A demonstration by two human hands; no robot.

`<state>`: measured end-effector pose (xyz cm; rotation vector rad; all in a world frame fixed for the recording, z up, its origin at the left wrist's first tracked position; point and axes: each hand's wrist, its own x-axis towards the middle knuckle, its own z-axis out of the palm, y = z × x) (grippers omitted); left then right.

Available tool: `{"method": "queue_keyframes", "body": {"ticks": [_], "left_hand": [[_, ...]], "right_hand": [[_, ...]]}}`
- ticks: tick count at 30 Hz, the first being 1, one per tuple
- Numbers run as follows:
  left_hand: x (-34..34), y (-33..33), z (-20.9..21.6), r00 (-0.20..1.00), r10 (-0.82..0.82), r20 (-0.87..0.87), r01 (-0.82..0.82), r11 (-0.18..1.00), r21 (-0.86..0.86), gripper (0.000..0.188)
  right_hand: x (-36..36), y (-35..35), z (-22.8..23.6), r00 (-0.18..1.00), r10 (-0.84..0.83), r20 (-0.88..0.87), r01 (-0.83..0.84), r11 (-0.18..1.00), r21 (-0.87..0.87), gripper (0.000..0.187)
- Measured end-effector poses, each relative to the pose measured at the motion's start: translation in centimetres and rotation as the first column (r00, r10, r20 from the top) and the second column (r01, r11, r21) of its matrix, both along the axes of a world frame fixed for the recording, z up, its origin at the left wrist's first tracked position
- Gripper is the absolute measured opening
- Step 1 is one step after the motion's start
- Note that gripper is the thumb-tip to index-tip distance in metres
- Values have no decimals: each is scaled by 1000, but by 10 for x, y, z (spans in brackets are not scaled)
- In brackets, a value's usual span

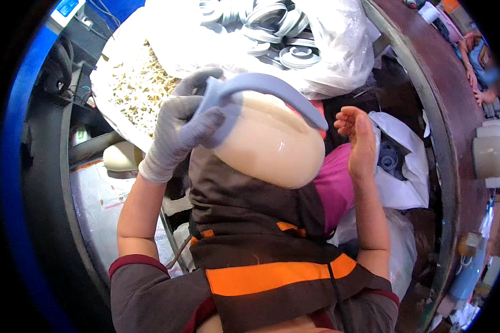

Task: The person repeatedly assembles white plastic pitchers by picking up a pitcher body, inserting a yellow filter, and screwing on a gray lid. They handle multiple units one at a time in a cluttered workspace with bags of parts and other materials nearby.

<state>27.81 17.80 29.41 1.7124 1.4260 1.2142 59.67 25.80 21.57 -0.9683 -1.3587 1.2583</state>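
Centre frame: left hand (184,123), fingers round one end of jug (275,147); right hand (360,139) empty, fingers loose. One-sided hold may slip.

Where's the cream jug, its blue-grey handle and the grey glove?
Cream jug (269,150): head view, middle of its body.
Blue-grey handle (273,84): head view, on its curved top.
Grey glove (172,130): head view, its middle.

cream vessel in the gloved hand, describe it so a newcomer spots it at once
From the orange stripe across the chest, look up to the gloved left hand. It holds a rounded cream vessel. A curved blue-grey handle sets it apart from the cream piece at left, which shows none.
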Motion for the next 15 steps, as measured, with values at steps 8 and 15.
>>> {"method": "queue_keyframes", "body": {"ticks": [8, 15], "left_hand": [[-14, 21, -35, 984, 102, 147, -134, 964, 228, 24], [-149, -27, -196, 705, 709, 16, -691, 683, 237, 18]], "right_hand": [[98, -20, 58, 647, -507, 569, 161, 821, 548, 30], [272, 47, 75, 506, -741, 441, 637, 666, 388, 32]]}}
